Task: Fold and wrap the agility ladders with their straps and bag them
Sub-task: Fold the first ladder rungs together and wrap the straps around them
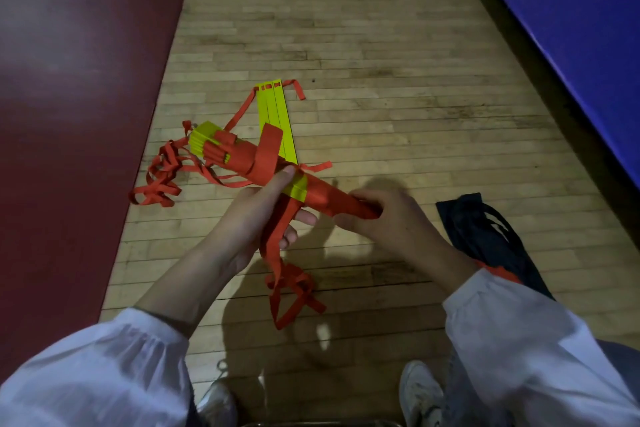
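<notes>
Left hand and right hand around red-strapped ladder bundle over wood floor

Agility ladder rungs are showing lime yellow, their straps red-orange. The floor is showing pale tan wood in narrow planks, with a maroon mat bordering it on the left and a blue mat carrying a white mark on the right. The bag is showing navy with pale streaks and an orange patch; the sleeves are showing white
</notes>
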